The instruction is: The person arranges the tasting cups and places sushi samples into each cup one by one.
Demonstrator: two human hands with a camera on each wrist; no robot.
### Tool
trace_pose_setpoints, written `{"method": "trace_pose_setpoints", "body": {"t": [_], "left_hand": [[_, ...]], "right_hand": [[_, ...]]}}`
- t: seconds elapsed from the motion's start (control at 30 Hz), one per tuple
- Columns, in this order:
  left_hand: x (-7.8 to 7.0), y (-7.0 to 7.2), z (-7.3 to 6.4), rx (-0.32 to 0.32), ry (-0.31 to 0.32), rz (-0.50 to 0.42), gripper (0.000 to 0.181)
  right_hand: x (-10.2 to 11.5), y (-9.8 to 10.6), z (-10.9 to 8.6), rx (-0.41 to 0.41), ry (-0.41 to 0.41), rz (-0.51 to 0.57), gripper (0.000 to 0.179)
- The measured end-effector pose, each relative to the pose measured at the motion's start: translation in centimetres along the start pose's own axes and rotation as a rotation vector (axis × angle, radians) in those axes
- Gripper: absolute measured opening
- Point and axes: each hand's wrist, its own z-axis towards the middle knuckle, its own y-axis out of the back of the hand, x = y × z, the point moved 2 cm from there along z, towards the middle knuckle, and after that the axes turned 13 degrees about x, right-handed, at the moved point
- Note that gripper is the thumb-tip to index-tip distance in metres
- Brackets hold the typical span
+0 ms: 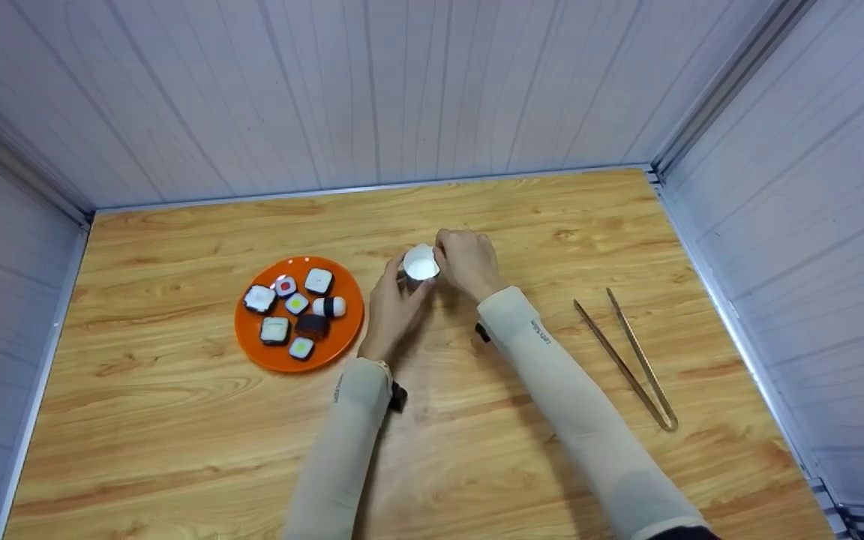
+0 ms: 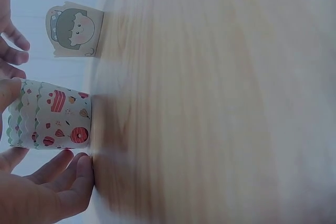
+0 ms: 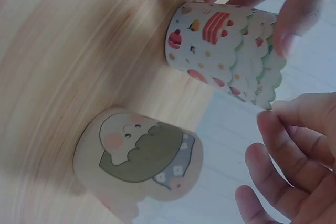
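A small nest of white paper cups (image 1: 421, 264) with scalloped green edges and cake prints stands upright on the table between both hands. My left hand (image 1: 393, 311) holds it from the left, thumb on the near side and fingers around the outside. With thumb and forefinger, my right hand (image 3: 294, 150) pinches the scalloped rim; its other fingers stay off the cups. Close by stands a beige paper cup (image 3: 136, 150) with a cartoon face, also in the left wrist view; the right hand hides it in the head view.
An orange plate (image 1: 349, 330) with several sushi pieces (image 1: 274, 330) sits to the left of the left hand. Metal tongs (image 1: 653, 375) lie spread on the wooden table (image 1: 177, 435), right of the right forearm. Pale panel walls (image 1: 327, 97) border the back and sides.
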Motion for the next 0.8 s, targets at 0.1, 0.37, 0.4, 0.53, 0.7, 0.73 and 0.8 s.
{"method": "trace_pose_setpoints", "body": {"t": [0.1,0.37,0.4,0.53,0.7,0.73,0.8], "left_hand": [[0.0,-0.1,0.0,0.003,0.005,0.029,0.066],[0.3,-0.2,0.0,-0.005,-0.01,0.1,0.068],[0.3,-0.2,0.0,-0.006,-0.013,0.099,0.068],[0.2,-0.1,0.0,-0.009,-0.012,0.106,0.068],[0.2,-0.2,0.0,-0.013,-0.004,0.122,0.066],[0.2,-0.2,0.0,-0.015,-0.002,0.125,0.065],[0.2,-0.2,-0.1,-0.02,0.002,0.129,0.064]], "right_hand": [[0.0,0.1,0.0,0.02,-0.011,-0.011,0.017],[0.2,0.3,-0.1,0.025,-0.025,0.002,0.02],[0.1,0.3,-0.1,0.019,-0.027,0.015,0.019],[0.0,0.6,-0.2,-0.017,-0.018,0.062,0.02],[-0.4,1.5,-0.7,-0.072,0.001,0.092,0.02],[-0.6,1.8,-0.9,-0.082,0.001,0.098,0.02],[-0.9,2.4,-1.4,-0.102,0.004,0.115,0.019]]}}
